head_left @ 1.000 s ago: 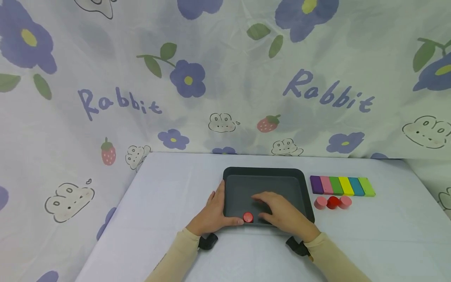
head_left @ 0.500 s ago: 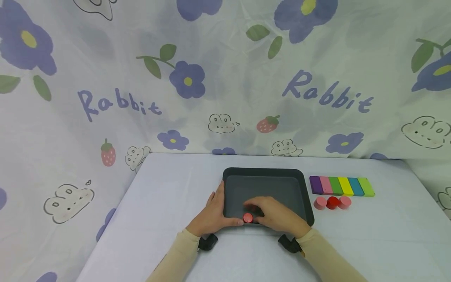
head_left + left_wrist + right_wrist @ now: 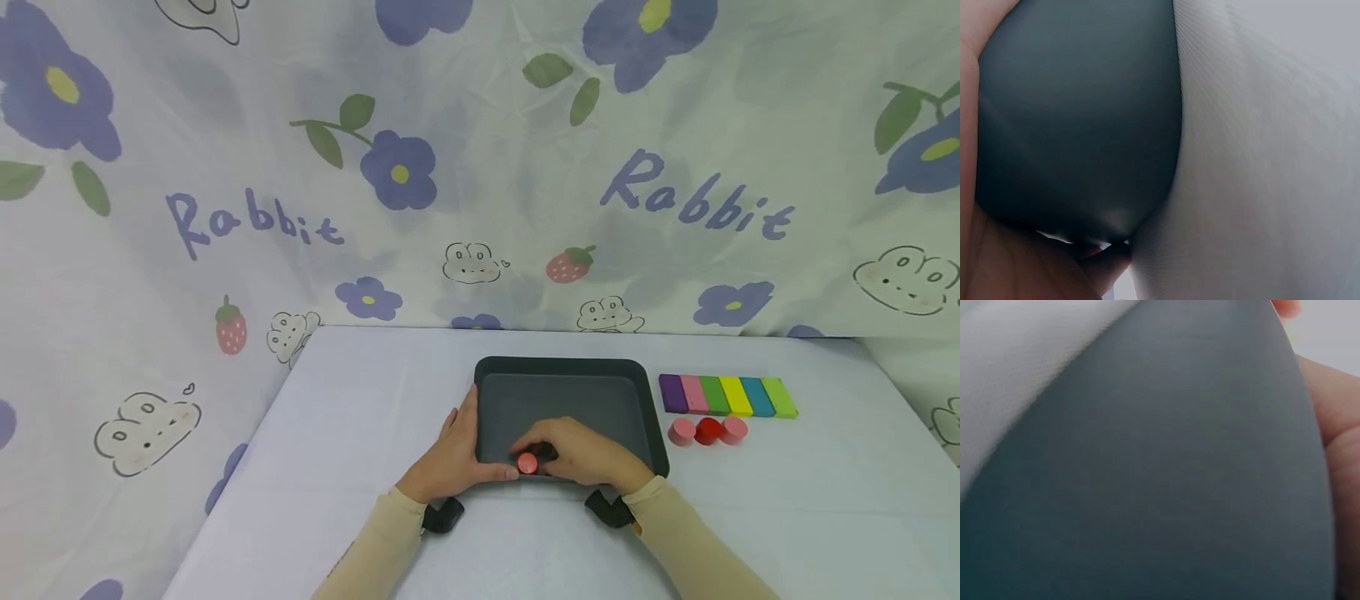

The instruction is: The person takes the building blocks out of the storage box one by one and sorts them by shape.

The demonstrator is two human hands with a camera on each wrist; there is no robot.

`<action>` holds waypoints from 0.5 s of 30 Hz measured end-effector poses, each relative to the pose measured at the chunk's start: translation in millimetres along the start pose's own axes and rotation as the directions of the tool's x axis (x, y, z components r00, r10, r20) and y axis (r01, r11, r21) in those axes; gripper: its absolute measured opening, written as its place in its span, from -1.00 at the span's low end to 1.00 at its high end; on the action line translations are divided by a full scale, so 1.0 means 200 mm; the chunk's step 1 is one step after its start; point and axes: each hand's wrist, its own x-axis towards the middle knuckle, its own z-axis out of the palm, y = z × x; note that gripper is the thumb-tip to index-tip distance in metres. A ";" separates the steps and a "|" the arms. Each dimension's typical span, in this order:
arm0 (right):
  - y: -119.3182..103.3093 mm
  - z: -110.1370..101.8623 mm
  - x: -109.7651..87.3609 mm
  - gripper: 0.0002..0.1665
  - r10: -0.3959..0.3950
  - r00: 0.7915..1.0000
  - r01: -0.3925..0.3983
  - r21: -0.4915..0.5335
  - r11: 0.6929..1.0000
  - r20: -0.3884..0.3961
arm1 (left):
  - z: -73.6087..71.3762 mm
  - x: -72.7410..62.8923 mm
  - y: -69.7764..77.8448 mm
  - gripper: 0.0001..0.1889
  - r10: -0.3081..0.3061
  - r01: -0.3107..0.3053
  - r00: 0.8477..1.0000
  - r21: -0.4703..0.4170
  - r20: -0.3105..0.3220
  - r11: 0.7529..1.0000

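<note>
A dark grey rectangular tray (image 3: 562,367) lies on the white table. My left hand (image 3: 447,458) rests against its front left corner, straight fingers along the left side and thumb along the front rim. Inside the tray by the front rim stands a small red cylinder block (image 3: 527,464). My right hand (image 3: 581,454) reaches over the front rim and pinches this block, index finger on its far side and thumb on its right. In the left wrist view, the tray's dark outer wall (image 3: 1085,112) sits against the palm. The right wrist view is mostly filled by the tray's outer wall (image 3: 1166,456).
Right of the tray lies a row of coloured rectangular blocks (image 3: 727,396), purple through light green. Before them stand a pink cylinder (image 3: 682,432), a red cylinder (image 3: 708,431) and another pink cylinder (image 3: 734,430). A printed curtain (image 3: 480,167) hangs behind the table.
My right hand has moved left within the tray, and its index finger and thumb have closed in on the red cylinder block. The left hand and tray have stayed put.
</note>
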 end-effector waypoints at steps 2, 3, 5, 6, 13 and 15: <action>0.00 0.00 0.00 -0.51 -0.013 1.000 0.013 -0.006 1.000 0.001 | 0.00 0.00 0.00 0.45 -0.001 0.001 1.000 0.000 0.000 1.000; 0.00 0.00 0.00 -0.53 -0.015 1.000 0.015 -0.010 1.000 0.001 | 0.00 0.00 0.00 0.45 -0.002 0.002 1.000 0.000 0.000 1.000; 0.00 0.00 0.00 -0.55 -0.010 1.000 0.010 -0.015 1.000 0.001 | 0.00 0.00 0.01 0.45 -0.004 0.004 1.000 0.002 0.000 1.000; 0.00 0.00 0.00 -0.56 -0.001 1.000 0.001 -0.016 1.000 0.002 | 0.00 0.00 0.01 0.45 -0.004 0.004 1.000 0.002 0.000 1.000; 0.00 0.01 -0.02 -0.61 0.054 0.998 -0.055 -0.020 0.998 -0.019 | -0.01 -0.01 0.01 0.44 0.002 -0.002 1.000 -0.003 -0.002 1.000; 0.00 0.01 -0.02 -0.63 0.065 0.997 -0.066 -0.029 0.997 -0.033 | -0.01 -0.01 0.01 0.44 0.002 -0.002 1.000 -0.003 -0.003 1.000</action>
